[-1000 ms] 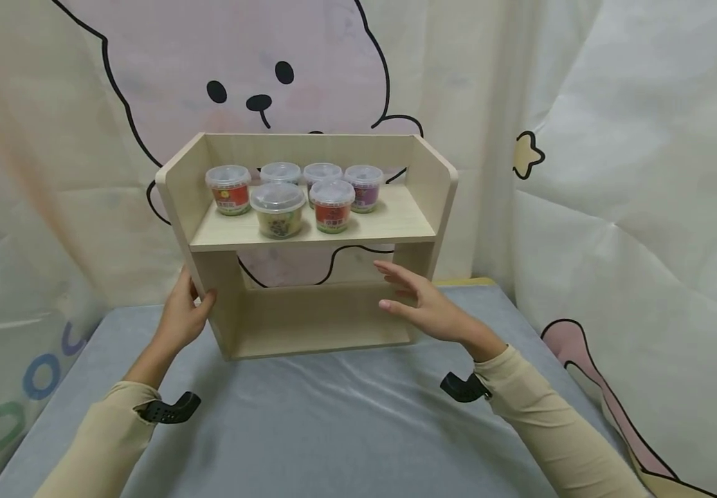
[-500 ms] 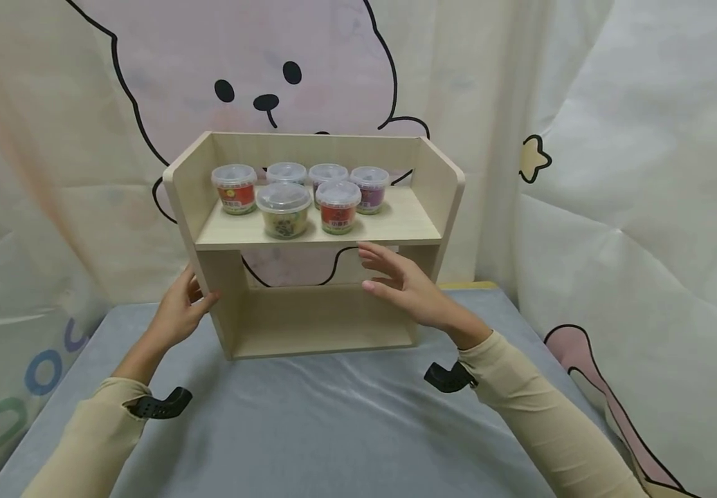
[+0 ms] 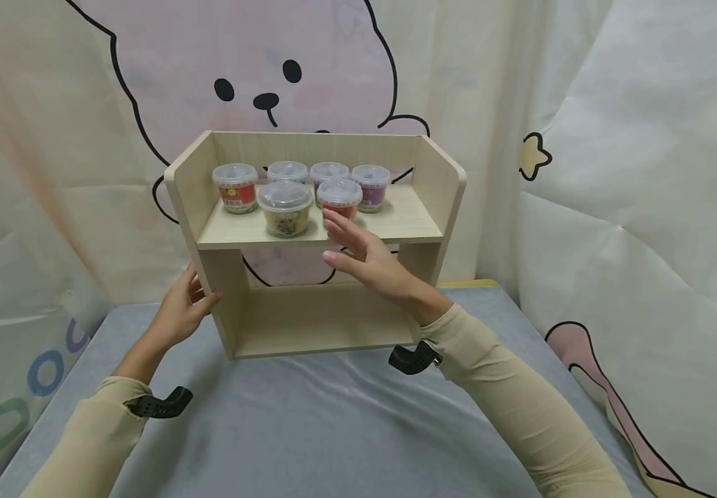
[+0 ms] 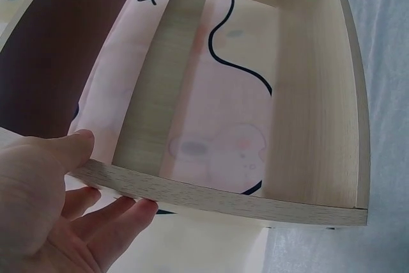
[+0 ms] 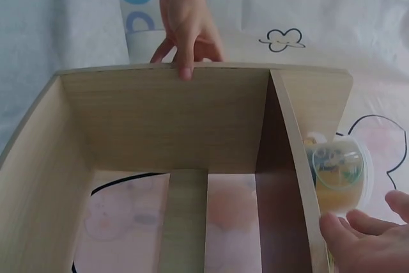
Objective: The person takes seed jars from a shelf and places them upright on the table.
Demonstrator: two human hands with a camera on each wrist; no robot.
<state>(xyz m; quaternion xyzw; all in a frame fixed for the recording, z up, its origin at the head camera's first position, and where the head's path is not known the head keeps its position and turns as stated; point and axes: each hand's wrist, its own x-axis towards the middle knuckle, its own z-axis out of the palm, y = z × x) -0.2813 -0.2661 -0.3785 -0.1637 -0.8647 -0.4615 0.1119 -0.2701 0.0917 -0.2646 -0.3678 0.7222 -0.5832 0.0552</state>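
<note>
L hand (image 3: 179,309) pinches wooden shelf (image 3: 315,319) at left, ideally firmly; R hand (image 3: 374,264), empty, fingers loose beside near red cup (image 3: 338,194) & yellow cup (image 3: 286,213), should approach w/o knocking either.

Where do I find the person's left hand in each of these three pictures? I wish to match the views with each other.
Head: left of centre, the left hand grips the side panel of the wooden shelf.
Left wrist: lower left corner.
Right wrist: top, slightly left of centre.
Shared landmark: that same side panel, at the hand in all three.
</note>
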